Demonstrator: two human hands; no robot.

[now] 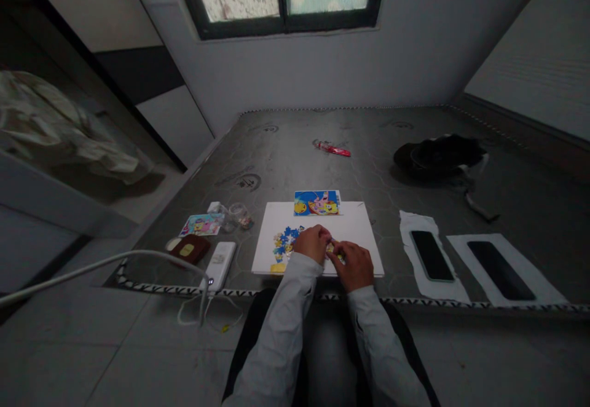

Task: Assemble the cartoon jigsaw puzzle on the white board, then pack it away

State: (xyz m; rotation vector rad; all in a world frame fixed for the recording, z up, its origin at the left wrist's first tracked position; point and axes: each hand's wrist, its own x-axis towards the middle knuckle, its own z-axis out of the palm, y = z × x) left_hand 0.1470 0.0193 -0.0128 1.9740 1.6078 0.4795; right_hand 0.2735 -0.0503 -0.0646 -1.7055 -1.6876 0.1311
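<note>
My left hand [313, 243] and my right hand [356, 264] meet over a white board [357, 219] at the table's front edge. The fingers of both are bent into a pinch around small jigsaw puzzle pieces [330, 249], which the fingertips partly cover. Left of my left hand lies a loose heap of blue, white and yellow puzzle pieces [284, 241]. A flat yellow piece [278, 268] rests near the board's lower left corner. Beyond my hands, a colourful cartoon picture card [317, 203] lies over the board's far edge.
To the left are a white power bank [221, 265] with a cable [138, 253], a brown case [190, 250], another picture card [203, 224] and a clear container [240, 214]. Two phones [432, 256] lie on white paper at right. Farther back are a red packet [332, 149] and a dark cap [437, 156].
</note>
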